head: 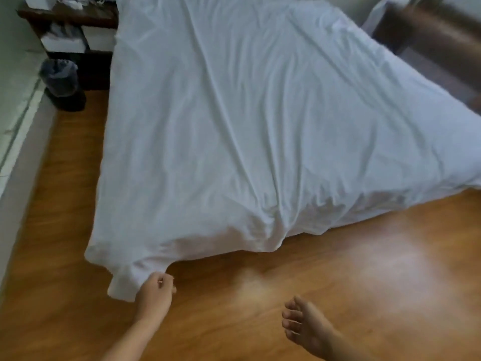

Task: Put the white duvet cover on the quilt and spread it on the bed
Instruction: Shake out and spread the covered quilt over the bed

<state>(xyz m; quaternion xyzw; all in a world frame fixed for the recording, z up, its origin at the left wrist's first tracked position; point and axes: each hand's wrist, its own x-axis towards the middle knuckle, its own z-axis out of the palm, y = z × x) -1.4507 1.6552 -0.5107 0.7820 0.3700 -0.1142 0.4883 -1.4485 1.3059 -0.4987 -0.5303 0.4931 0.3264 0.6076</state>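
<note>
Step in hand, as judged: the final spreading. The white duvet cover (260,131) already lies across the bed, which it hides entirely, reaching from twelve o'clock down to the foot edge near six. Whether the quilt fills every corner cannot be told, though the cloth has bulk.

Left to right:

- At ten o'clock, one dark waste bin (61,79) with a liner stands on the wooden floor (351,269), just below one dark bedside table (70,15) at eleven.
- At seven o'clock, the near-left corner of the cover hangs off the bed, its tip low above the floor. The left hand (156,290) holds this corner, fingers curled into the cloth at its right edge.
- Centre: long creases run from twelve toward six, and a puckered fold sits at the foot edge.
- At five o'clock, the right hand (302,324) hangs apart from the cover, fingers loosely spread, holding nothing.
- At two o'clock, one dark piece of furniture (429,32), too blurred to name.

Next move, as judged — draw the held corner outward to take up the slack, then bring the free hand to the puckered foot edge and smooth the creases.

Count: one cover, one bin, one bedside table, two hands — no pillow in view.
</note>
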